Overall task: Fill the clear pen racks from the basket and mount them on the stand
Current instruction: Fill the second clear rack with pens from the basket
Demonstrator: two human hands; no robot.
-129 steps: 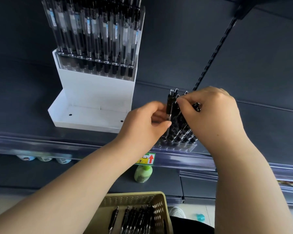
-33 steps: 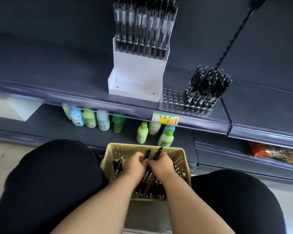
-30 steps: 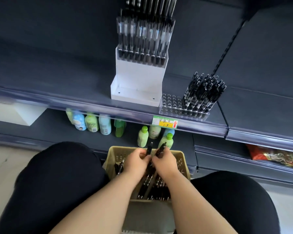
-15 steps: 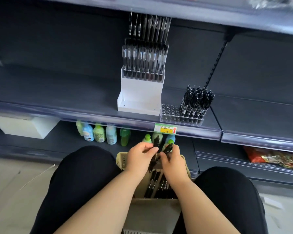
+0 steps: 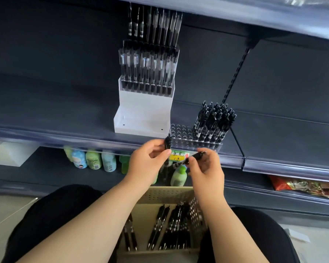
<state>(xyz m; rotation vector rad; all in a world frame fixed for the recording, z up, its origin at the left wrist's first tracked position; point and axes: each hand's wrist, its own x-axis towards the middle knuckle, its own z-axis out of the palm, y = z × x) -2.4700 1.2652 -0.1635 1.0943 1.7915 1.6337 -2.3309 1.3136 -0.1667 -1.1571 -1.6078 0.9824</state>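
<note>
I cannot count the pens [image 5: 167, 143] in the left grip [image 5: 146, 164]; fingers cover the barrels. Price label [image 5: 176, 158], at 3 o'clock of it: partly covered, writing illegible. Packets [image 5: 302, 186], frame's 3 o'clock: blurred.

One basket [image 5: 169, 194], one stand [image 5: 143, 111], one loose rack [image 5: 180, 130].

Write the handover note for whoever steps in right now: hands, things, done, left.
Left hand holds a bunch of pens upright; right hand pinches a single pen. Both are in front of the shelf.
Clear rack sits on it beside the white stand, right side filled, left holes empty. Basket below has loose pens.
Done: a filled rack on the stand's upper step.
Left: fill the holes, mount this rack.
</note>
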